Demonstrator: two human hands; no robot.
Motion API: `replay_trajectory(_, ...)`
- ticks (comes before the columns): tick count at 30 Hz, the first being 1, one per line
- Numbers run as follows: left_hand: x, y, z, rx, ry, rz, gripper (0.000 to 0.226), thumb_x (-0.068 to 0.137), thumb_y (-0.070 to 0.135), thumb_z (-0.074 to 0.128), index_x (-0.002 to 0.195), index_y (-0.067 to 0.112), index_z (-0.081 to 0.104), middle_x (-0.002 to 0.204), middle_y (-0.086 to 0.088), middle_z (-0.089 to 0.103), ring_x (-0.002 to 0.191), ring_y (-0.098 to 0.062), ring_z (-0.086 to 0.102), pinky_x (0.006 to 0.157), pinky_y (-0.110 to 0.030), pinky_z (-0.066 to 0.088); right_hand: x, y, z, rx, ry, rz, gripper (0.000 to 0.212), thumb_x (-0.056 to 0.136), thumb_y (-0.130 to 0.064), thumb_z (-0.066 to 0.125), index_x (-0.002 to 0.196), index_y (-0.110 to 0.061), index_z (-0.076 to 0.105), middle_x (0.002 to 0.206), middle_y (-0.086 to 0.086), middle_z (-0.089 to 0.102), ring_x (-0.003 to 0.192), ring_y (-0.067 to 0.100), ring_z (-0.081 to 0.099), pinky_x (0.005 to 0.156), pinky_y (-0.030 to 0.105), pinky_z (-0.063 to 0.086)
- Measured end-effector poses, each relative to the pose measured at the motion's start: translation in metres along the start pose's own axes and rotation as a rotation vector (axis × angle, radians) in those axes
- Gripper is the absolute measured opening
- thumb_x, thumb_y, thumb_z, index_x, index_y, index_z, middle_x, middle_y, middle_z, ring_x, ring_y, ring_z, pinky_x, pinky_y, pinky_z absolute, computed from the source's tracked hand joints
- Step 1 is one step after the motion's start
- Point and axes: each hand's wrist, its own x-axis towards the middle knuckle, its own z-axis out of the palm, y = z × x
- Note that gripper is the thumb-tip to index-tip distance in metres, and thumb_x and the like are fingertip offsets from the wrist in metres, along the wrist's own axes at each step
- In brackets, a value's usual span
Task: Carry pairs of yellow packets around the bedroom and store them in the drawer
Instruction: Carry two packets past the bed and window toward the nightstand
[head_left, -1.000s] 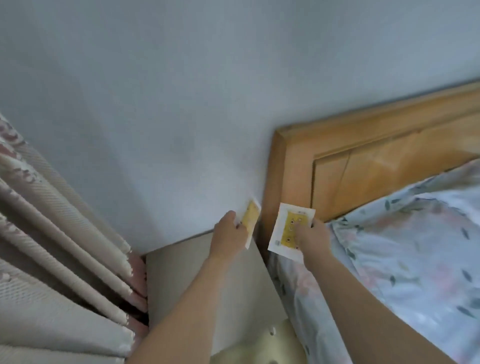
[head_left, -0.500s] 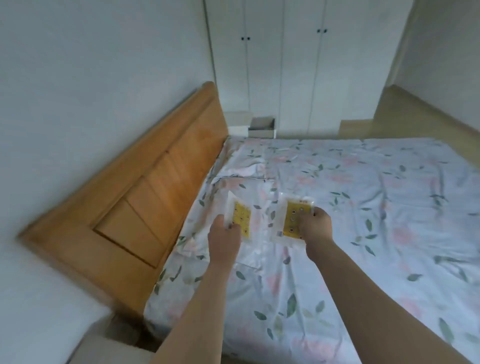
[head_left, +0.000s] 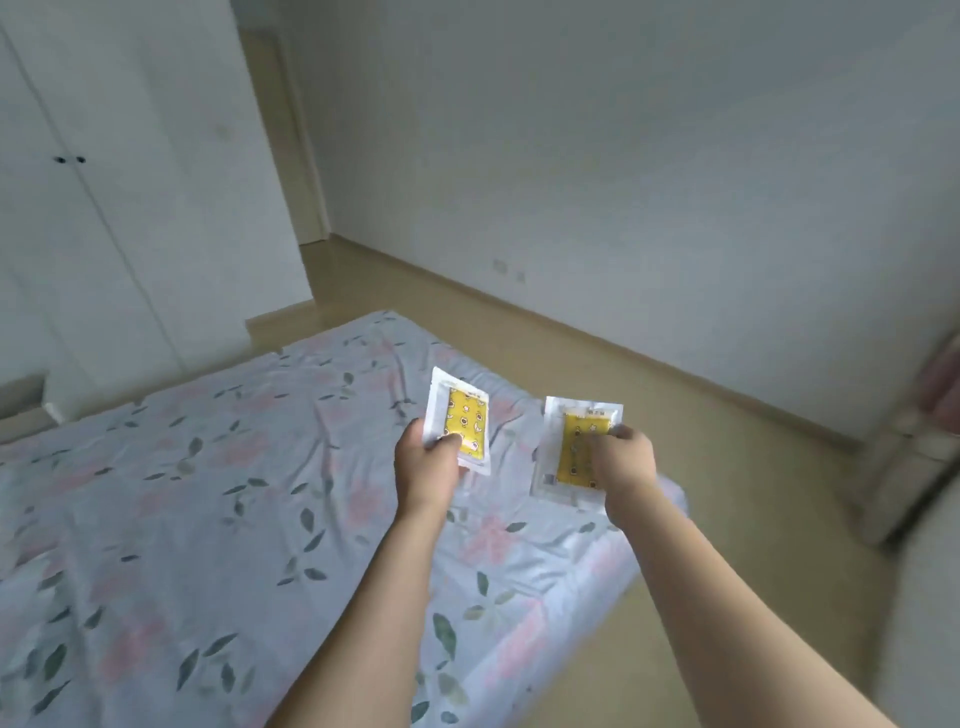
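I hold two yellow packets with clear white borders out in front of me, above the foot corner of the bed. My left hand (head_left: 426, 467) pinches the left yellow packet (head_left: 465, 415) by its lower edge, thumb on its face. My right hand (head_left: 621, 460) grips the right yellow packet (head_left: 574, 441) along its right side. Both packets stand roughly upright, a short gap apart. No drawer is in view.
The bed (head_left: 182, 493) with a floral sheet fills the lower left. White wardrobe doors (head_left: 104, 208) stand at the left. Tan floor (head_left: 727, 467) runs past the bed's foot to a white wall (head_left: 623, 182). A blurred pale object (head_left: 914, 467) sits at the right edge.
My view has swung right, from the wall corner and headboard across the bed to its foot and the far wall. Both hands keep their packets throughout.
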Motion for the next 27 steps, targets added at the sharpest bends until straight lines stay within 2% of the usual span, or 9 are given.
replay_trajectory(5, 0.023, 0.003, 0.168, -0.021, -0.279, -0.040, 0.022, 0.084, -0.005, 0.053, 0.099, 0.004, 0.066, 0.090, -0.010, 0.071, 0.079, -0.027, 0.069, 0.067, -0.035, 0.059, 0.100, -0.010, -0.118, 0.135, 0.207, 0.053, 0.015, 0.085, -0.005, 0.050, 0.098, -0.004, 0.059, 0.081, 0.006, 0.052, 0.068, 0.021, 0.044, 0.062, 0.027, 0.038)
replay_trajectory(8, 0.044, -0.012, 0.247, -0.036, -0.388, -0.072, 0.025, 0.084, -0.006, 0.052, 0.101, 0.003, 0.067, 0.092, -0.009, 0.073, 0.080, -0.024, 0.071, 0.065, -0.034, 0.058, 0.159, -0.005, -0.164, 0.189, 0.273, 0.079, 0.008, 0.087, -0.005, 0.050, 0.090, -0.011, 0.054, 0.081, 0.006, 0.053, 0.068, 0.022, 0.047, 0.058, 0.026, 0.039)
replay_trajectory(10, 0.065, -0.027, 0.300, -0.049, -0.430, -0.090, 0.024, 0.085, -0.006, 0.052, 0.102, 0.003, 0.067, 0.092, -0.009, 0.073, 0.080, -0.023, 0.071, 0.069, -0.037, 0.059, 0.205, -0.005, -0.189, 0.204, 0.305, 0.091, 0.008, 0.087, -0.005, 0.050, 0.089, -0.011, 0.054, 0.083, 0.008, 0.053, 0.071, 0.022, 0.048, 0.059, 0.027, 0.039)
replay_trajectory(14, 0.120, -0.050, 0.408, -0.057, -0.490, -0.109, 0.022, 0.079, 0.001, 0.057, 0.094, 0.009, 0.070, 0.085, -0.006, 0.073, 0.075, -0.023, 0.068, 0.071, -0.039, 0.055, 0.312, -0.027, -0.234, 0.156, 0.373, 0.071, 0.019, 0.088, -0.005, 0.051, 0.102, 0.006, 0.058, 0.084, 0.009, 0.060, 0.072, 0.024, 0.056, 0.063, 0.028, 0.044)
replay_trajectory(17, 0.167, -0.044, 0.492, -0.061, -0.516, -0.129, 0.023, 0.073, 0.006, 0.057, 0.090, 0.012, 0.071, 0.081, -0.004, 0.072, 0.076, -0.025, 0.067, 0.068, -0.036, 0.054, 0.387, -0.068, -0.267, 0.117, 0.409, 0.035, 0.019, 0.089, -0.005, 0.051, 0.103, 0.004, 0.060, 0.086, 0.010, 0.062, 0.073, 0.025, 0.059, 0.066, 0.031, 0.050)
replay_trajectory(20, 0.202, -0.032, 0.576, -0.107, -0.541, -0.135, 0.022, 0.082, -0.001, 0.055, 0.097, 0.008, 0.068, 0.082, -0.003, 0.071, 0.076, -0.023, 0.067, 0.068, -0.037, 0.058, 0.457, -0.104, -0.298, 0.117, 0.441, -0.021, 0.022, 0.087, -0.008, 0.052, 0.103, 0.006, 0.058, 0.086, 0.009, 0.060, 0.076, 0.024, 0.057, 0.070, 0.034, 0.050)
replay_trajectory(22, 0.222, -0.027, 0.626, -0.104, -0.561, -0.136, 0.019, 0.081, 0.000, 0.055, 0.097, 0.006, 0.065, 0.084, -0.003, 0.070, 0.077, -0.024, 0.067, 0.074, -0.043, 0.058, 0.496, -0.117, -0.314, 0.115, 0.467, -0.039, 0.025, 0.086, -0.010, 0.053, 0.103, 0.009, 0.055, 0.085, 0.009, 0.058, 0.075, 0.023, 0.055, 0.068, 0.034, 0.048)
replay_trajectory(24, 0.241, -0.027, 0.670, -0.092, -0.601, -0.142, 0.020, 0.079, 0.001, 0.056, 0.097, 0.006, 0.063, 0.087, -0.004, 0.070, 0.080, -0.026, 0.066, 0.076, -0.042, 0.056, 0.533, -0.120, -0.331, 0.122, 0.496, -0.030, 0.030, 0.085, -0.011, 0.054, 0.103, 0.012, 0.050, 0.084, 0.009, 0.053, 0.074, 0.022, 0.051, 0.066, 0.033, 0.044)
replay_trajectory(27, 0.276, -0.032, 0.732, -0.105, -0.639, -0.193, 0.026, 0.081, -0.002, 0.057, 0.104, 0.007, 0.067, 0.098, -0.012, 0.072, 0.090, -0.029, 0.069, 0.078, -0.038, 0.057, 0.594, -0.120, -0.354, 0.126, 0.532, 0.031, 0.015, 0.088, -0.009, 0.052, 0.091, 0.006, 0.051, 0.084, 0.011, 0.053, 0.074, 0.021, 0.050, 0.064, 0.029, 0.043)
